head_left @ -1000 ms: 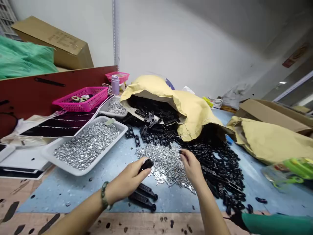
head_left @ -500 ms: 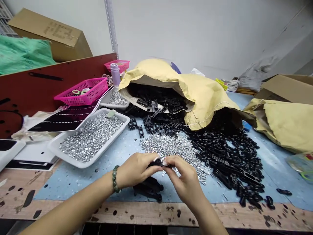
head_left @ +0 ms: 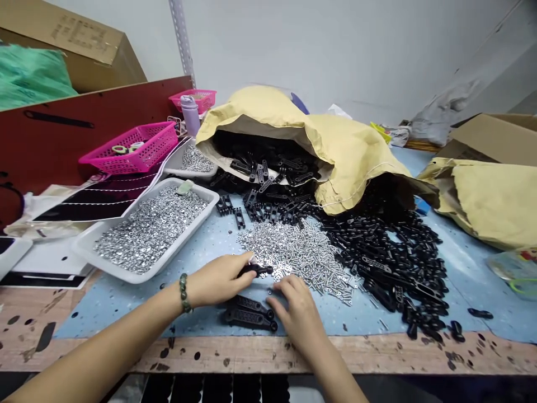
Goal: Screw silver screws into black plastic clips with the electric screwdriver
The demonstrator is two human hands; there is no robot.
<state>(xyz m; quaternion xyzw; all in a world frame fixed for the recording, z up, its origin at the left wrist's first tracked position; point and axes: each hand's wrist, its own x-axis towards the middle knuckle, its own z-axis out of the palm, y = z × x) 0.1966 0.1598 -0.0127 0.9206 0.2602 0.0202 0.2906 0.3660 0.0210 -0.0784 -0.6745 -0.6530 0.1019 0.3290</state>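
My left hand (head_left: 224, 279), a green bead bracelet at its wrist, pinches a slim black plastic arm (head_left: 263, 270) just above the blue sheet. Lower and nearer to me, my right hand (head_left: 297, 309) reaches over the sheet, thumb and forefinger apart, with nothing visible between them. Close to its fingertips lies a small metal nut (head_left: 269, 291). Between my wrists rest assembled-looking black arms (head_left: 251, 318), side by side. Just beyond both hands spreads a pile of silver screws (head_left: 316, 257), with nuts (head_left: 262, 240) on its left side.
Left stands a white tray (head_left: 197, 232) full of small metal pieces; behind it, a pink basket (head_left: 138, 154). Yellow sacks (head_left: 260, 109) spill black parts at the back. A heap of black parts (head_left: 390, 263) covers the right. The wooden table edge (head_left: 235, 358) runs nearest me.
My hands have separated: the right let go of the black arm and dropped toward the sheet, while the left moved slightly left, keeping the arm. The view shifted a little.
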